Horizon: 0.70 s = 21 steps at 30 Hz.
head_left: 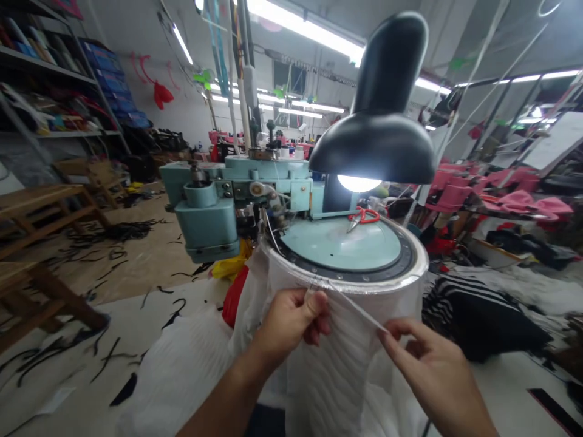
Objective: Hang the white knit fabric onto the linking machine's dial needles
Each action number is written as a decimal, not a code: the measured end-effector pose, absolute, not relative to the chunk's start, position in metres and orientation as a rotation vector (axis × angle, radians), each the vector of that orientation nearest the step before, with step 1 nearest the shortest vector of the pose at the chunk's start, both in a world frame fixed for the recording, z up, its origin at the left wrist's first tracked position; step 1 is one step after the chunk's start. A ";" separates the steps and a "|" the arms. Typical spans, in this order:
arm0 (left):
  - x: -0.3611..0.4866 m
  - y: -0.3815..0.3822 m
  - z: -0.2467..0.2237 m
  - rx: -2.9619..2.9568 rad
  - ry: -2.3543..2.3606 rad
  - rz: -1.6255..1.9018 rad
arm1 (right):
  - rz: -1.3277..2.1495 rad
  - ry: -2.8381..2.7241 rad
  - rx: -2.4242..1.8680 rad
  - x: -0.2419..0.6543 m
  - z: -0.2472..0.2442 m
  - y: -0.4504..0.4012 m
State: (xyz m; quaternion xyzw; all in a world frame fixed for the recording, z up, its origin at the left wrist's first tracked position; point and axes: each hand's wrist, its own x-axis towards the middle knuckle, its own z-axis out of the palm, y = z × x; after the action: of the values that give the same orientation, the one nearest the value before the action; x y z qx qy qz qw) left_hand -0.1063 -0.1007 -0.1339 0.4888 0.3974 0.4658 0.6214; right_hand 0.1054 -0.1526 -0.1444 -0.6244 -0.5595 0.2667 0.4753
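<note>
A round linking machine with a pale green top (pixel 337 246) and a ring of fine metal points (pixel 355 287) stands in front of me. White knit fabric (pixel 346 370) hangs from the ring. My left hand (pixel 296 315) is closed at the ring's front edge, thumb and forefinger pinching the fabric's upper edge. My right hand (pixel 423 358), lower and to the right, pinches the end of a narrow white fabric edge (pixel 362 312) that runs taut up to the ring. Red-handled scissors (pixel 363 216) lie on the machine's top.
A black lamp (pixel 373 145) shines over the machine top. The green machine head (pixel 207 224) juts out at the left. Wooden benches (pixel 50 212) and dark scraps lie further left. A black-and-white striped garment (pixel 483 315) and pink fabric (pixel 523 203) are at the right.
</note>
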 end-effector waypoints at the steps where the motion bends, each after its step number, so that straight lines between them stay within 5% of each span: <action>1: -0.106 -0.101 -0.135 1.112 0.918 1.051 | 0.839 -1.323 -1.500 0.115 -0.152 -0.156; 4: -0.104 -0.108 -0.137 1.058 0.919 1.075 | 1.076 -1.252 -1.275 0.124 -0.157 -0.161; 10: -0.098 -0.123 -0.136 1.050 0.908 1.160 | 0.596 -1.540 -1.151 0.085 -0.113 -0.151; 21: -0.082 -0.113 -0.130 1.088 0.955 1.144 | 0.686 -1.436 -1.408 0.113 -0.125 -0.142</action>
State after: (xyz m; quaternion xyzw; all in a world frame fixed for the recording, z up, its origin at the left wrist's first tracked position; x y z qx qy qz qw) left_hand -0.0822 -0.1127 -0.1295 0.4701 0.4124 0.4944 0.6037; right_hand 0.1129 -0.1424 -0.1247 -0.5786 -0.5905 0.2820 0.4867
